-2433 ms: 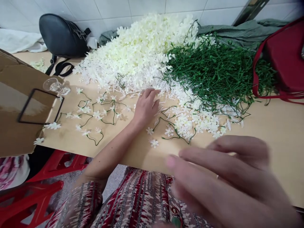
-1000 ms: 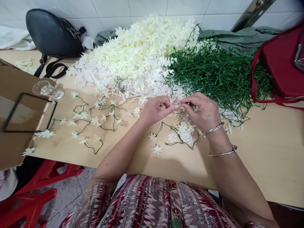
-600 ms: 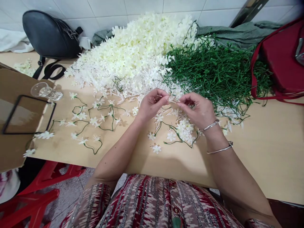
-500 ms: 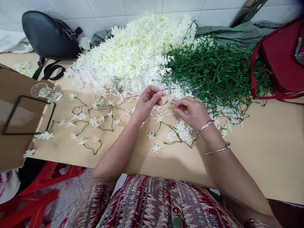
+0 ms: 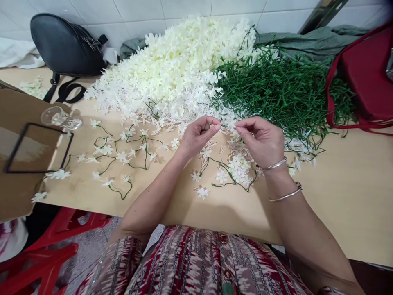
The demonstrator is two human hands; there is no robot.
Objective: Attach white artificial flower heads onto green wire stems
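Observation:
My left hand (image 5: 199, 137) pinches a thin green plastic stem, mostly hidden by the fingers; its green tip (image 5: 224, 125) points toward my right hand. Thumb and forefinger of my right hand (image 5: 264, 139) are closed at that tip on a small white piece, too small to make out clearly. Beneath and behind both hands lie loose white stamens (image 5: 211, 144) and a large heap of white artificial flower petals (image 5: 184, 61). A tangled pile of green stems (image 5: 276, 90) lies beyond my right hand. Below the hands rests a cluster of white blossoms (image 5: 239, 170).
Stems with white flowers (image 5: 106, 149) are spread on the table (image 5: 337, 196) at left. A clear plastic cup (image 5: 61, 118) lies by a cardboard box (image 5: 27, 164). A black bag (image 5: 66, 45) and a red bag (image 5: 365, 78) flank the heaps. Red stools (image 5: 52, 246) stand below.
My right hand has moved up and slightly right from the loose stamens, and its fingertips now meet the stem tip. My left hand has shifted slightly right and down.

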